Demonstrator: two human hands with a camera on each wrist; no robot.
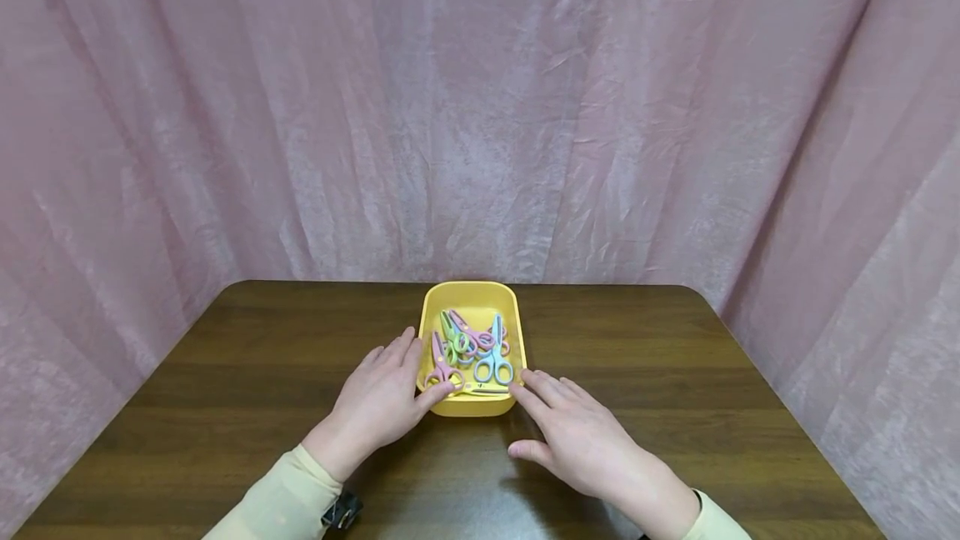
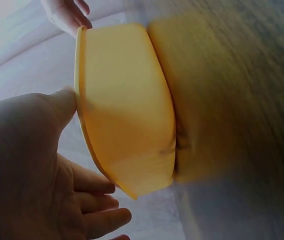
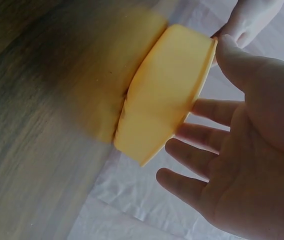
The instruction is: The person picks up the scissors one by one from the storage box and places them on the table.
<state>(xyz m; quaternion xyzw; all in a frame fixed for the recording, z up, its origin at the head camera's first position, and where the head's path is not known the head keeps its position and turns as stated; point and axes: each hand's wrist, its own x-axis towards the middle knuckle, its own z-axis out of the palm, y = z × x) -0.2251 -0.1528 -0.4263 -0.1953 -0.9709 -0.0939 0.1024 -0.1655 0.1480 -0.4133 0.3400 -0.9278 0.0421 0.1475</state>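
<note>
The yellow bin (image 1: 471, 408) sits on the wooden table (image 1: 637, 340), between the two hands and toward the table's far edge, with several small scissors lying loose inside it. To handle it well, the person should probably bear on both sides evenly and keep the base flat on the wood, since uneven pressure could swivel the bin or send the scissors sliding to one end. The light blue scissors (image 1: 496, 340) lie handles toward the person, and the yellow scissors (image 1: 480, 390) lie crosswise by the near wall (just where a stray thumb could nudge them), so light contact on the rim seems wiser than reaching deep. The left hand (image 1: 382, 397) is spread, its fingers extended along the left side and its thumb reaching over the rim at the near left corner, beside the handles of the pink scissors (image 1: 438, 348); whether the thumb presses on anything inside, I cannot tell. The right hand (image 1: 581, 436) is also spread, fingertips at the near right corner, its thumb held out toward the person; neither hand is curled round the wall. Both forearms slant inward from the near edge of view, palms facing down and inward, which seems better suited to steadying or pushing than to lifting.
</note>
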